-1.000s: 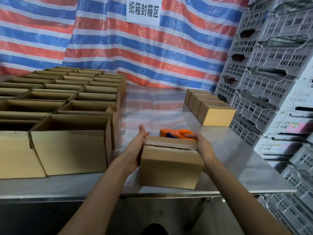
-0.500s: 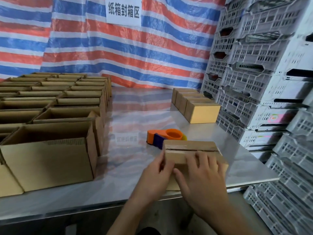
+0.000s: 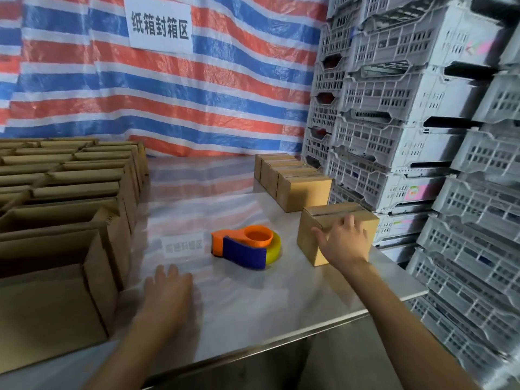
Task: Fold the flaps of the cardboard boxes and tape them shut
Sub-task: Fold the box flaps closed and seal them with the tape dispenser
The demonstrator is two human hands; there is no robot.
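A small taped cardboard box [image 3: 315,235] stands at the right of the steel table [image 3: 239,311], just in front of a row of closed boxes [image 3: 304,192]. My right hand [image 3: 344,243] lies on its near face with fingers spread over the top edge. My left hand [image 3: 168,291] hovers flat and blurred over the table, near the open boxes [image 3: 56,220] that fill the left side. An orange and blue tape dispenser [image 3: 246,246] rests on the table between my hands.
Stacks of grey plastic crates [image 3: 422,136] rise along the table's right edge. A striped tarpaulin [image 3: 168,94] with a white sign [image 3: 160,25] hangs behind. The table's front edge runs diagonally near my forearms.
The taped box has gone from the front of the table to the right, beside the closed row, under my right hand. My left hand has come off it and swung left.
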